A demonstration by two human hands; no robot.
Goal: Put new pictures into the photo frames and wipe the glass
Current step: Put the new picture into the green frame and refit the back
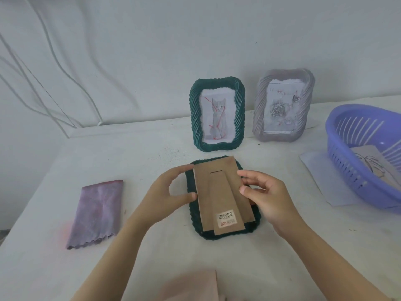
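Table (pixel 152 246) draped white below white wall (pixel 152 51); left hand (pixel 171 192) and right hand (pixel 267 192) pinch backing (pixel 219 192).

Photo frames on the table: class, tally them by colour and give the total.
Green frames: 2, one standing, one face-down under the cardboard backing
Grey frames: 1
Total: 3

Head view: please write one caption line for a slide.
Left hand and right hand hold the cardboard backing over a face-down green frame.
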